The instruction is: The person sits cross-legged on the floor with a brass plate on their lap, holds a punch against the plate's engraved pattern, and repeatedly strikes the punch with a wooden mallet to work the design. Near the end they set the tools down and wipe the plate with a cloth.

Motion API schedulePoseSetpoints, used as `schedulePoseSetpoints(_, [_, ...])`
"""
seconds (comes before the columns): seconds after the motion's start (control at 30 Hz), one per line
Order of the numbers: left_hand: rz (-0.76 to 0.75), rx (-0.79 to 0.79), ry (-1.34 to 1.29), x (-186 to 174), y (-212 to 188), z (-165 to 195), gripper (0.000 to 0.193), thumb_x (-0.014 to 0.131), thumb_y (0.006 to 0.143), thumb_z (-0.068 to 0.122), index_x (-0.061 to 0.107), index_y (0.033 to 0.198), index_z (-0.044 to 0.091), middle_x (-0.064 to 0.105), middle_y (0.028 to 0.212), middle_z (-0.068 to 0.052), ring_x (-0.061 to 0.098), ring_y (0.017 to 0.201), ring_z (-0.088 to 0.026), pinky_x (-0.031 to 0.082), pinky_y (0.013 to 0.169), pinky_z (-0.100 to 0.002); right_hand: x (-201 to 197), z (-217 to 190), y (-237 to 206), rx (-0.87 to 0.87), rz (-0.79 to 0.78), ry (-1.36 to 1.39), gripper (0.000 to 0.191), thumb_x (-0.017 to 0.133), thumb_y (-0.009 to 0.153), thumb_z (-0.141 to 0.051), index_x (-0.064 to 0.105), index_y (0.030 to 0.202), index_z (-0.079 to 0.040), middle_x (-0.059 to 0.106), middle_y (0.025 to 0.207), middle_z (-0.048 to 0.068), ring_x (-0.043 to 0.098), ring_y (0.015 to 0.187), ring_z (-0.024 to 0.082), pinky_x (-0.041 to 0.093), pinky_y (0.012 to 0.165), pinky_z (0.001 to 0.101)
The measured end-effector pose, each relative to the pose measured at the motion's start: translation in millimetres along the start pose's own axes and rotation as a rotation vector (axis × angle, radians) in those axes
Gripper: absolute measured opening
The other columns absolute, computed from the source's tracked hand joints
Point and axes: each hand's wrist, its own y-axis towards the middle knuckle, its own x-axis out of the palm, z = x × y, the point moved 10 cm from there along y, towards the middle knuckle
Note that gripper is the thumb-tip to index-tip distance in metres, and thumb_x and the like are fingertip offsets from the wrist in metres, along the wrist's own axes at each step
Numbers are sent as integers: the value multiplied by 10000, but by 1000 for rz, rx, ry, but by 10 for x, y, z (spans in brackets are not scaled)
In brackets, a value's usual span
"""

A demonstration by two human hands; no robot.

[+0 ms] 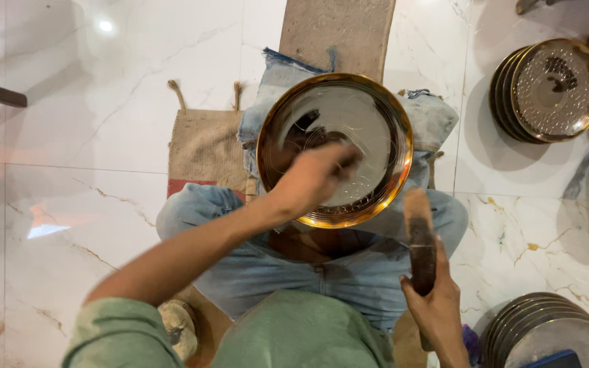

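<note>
right hand: nearest the camera, at the lower right, fingers wrapped around the dark lower end of a wooden mallet, which points up and away toward the plate's rim.
left hand: reaching over from the lower left in a green sleeve, fingers bunched down against the inside of the brass plate; what the fingertips pinch, if anything, i cannot tell.
brass plate: round, shiny, gold-rimmed, resting on the person's lap over blue jeans, with a patch of small punched marks along its near inner edge.
lap and seat: legs crossed, a burlap mat under them on the white marble floor.
beyond the plate: a wooden board runs away from the knees.
far right: a stack of patterned plates at the top, another stack of plates at the lower right, both well apart from the hands.
</note>
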Motion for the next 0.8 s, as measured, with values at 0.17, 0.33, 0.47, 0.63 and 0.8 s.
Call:
schedulePoseSetpoints(0.17, [381,-277,-124,-148,-508,-144,386,704,923,60,547,1272,11,740,1024,-148,766,888,-264,607,771,-360,-234,-501,194,-211,97,135,942,784,791,-166,306,1601,-131,707,937,170,706,830,300,560,773,407])
schedulePoseSetpoints(0.33, [473,-251,-16,-10,-671,-161,393,727,929,47,519,1259,0,707,990,-162,736,886,-309,578,763,-406,-424,-1556,404,-643,129,-653,955,810,753,-148,361,1593,-216,668,980,174,710,824,361,578,690,473])
schedulePoseSetpoints(0.47, [542,-221,56,-5,-699,-188,389,745,930,37,525,1247,-15,687,1038,-205,703,929,-381,553,759,-452,-547,-2137,606,-731,74,-873,858,778,904,-160,315,1607,-329,643,927,126,698,720,311,576,588,442])
schedulePoseSetpoints(0.63, [540,-289,-8,29,-738,-270,374,725,940,59,513,1242,-1,687,981,-175,719,863,-350,570,738,-438,-972,-2889,459,-1019,165,-54,870,744,943,-208,224,1640,-191,614,1155,196,700,939,392,587,753,472])
schedulePoseSetpoints(0.8, [516,-204,21,-13,-696,-160,323,714,953,63,543,1217,-9,675,985,-187,701,870,-362,561,737,-438,-482,-2770,721,-741,-256,-802,949,748,812,-162,288,1621,-348,664,1029,137,729,731,368,613,644,475])
